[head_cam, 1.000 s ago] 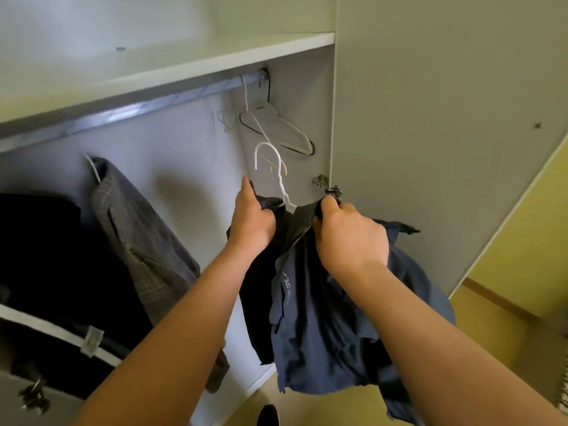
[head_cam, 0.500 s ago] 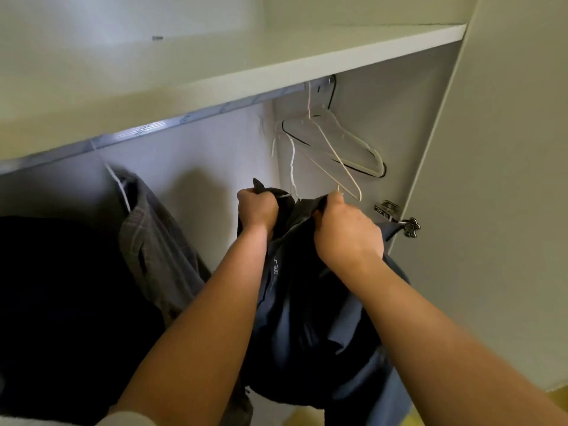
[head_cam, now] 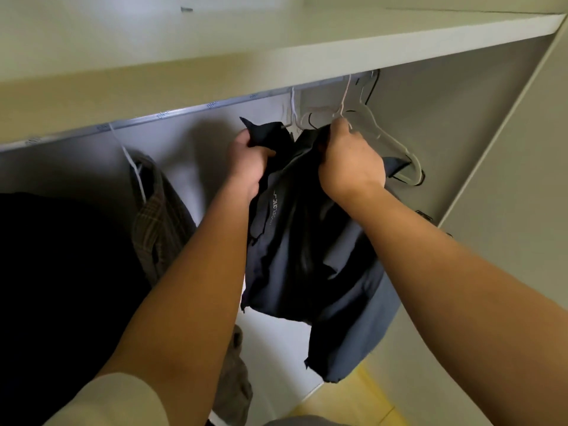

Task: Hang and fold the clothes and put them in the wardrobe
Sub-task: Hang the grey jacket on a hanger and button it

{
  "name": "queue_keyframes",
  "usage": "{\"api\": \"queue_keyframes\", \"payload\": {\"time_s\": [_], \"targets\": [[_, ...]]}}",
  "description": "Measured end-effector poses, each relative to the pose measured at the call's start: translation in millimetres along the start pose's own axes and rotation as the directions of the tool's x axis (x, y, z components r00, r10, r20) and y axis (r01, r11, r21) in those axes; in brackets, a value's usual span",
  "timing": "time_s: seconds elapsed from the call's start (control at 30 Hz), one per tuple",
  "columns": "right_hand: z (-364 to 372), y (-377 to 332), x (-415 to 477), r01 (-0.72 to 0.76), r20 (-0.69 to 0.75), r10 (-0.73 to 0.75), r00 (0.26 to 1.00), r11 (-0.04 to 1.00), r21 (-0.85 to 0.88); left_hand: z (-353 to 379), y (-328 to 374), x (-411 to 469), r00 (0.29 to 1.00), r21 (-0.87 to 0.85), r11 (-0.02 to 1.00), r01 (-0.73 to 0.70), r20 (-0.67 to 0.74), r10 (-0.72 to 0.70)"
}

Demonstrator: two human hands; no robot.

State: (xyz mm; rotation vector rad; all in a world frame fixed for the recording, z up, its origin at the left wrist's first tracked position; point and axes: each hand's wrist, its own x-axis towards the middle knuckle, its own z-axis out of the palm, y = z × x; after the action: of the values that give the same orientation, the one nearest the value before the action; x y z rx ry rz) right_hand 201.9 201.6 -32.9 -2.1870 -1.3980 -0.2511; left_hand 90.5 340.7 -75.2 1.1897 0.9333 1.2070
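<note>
On my feed the wardrobe's metal rail [head_cam: 184,110] runs just under the pale shelf [head_cam: 307,41]. Hooked over it, left to right, I see a white hanger [head_cam: 135,170] carrying a plaid jacket [head_cam: 159,222], a second white hanger [head_cam: 293,107] bearing the dark blue shirt [head_cam: 307,241], and a cluster of bare hangers [head_cam: 384,139] at the right end. A small dark speck [head_cam: 186,9] sits at the shelf's back, possibly a screw.

Yellow floor [head_cam: 347,404], lower right.
</note>
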Motion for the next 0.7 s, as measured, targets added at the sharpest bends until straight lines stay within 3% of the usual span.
{"api": "queue_keyframes", "payload": {"time_s": [0.23, 0.4, 0.7], "targets": [[18, 10, 19, 0.036, 0.016, -0.035, 0.999, 0.997, -0.075, -17, -21, 14, 0.985, 0.207, 0.964, -0.165, 0.076, 0.153], [26, 8, 28, 0.058, -0.054, -0.062, 0.997, 0.996, -0.063, -18, -21, 22, 0.961, 0.319, 0.907, -0.275, 0.101, 0.256], [56, 21, 41, 0.097, 0.080, -0.091, 0.993, 0.993, -0.071, -29, -42, 15, 0.966, 0.490, 0.832, -0.259, 0.114, 0.234]]}}
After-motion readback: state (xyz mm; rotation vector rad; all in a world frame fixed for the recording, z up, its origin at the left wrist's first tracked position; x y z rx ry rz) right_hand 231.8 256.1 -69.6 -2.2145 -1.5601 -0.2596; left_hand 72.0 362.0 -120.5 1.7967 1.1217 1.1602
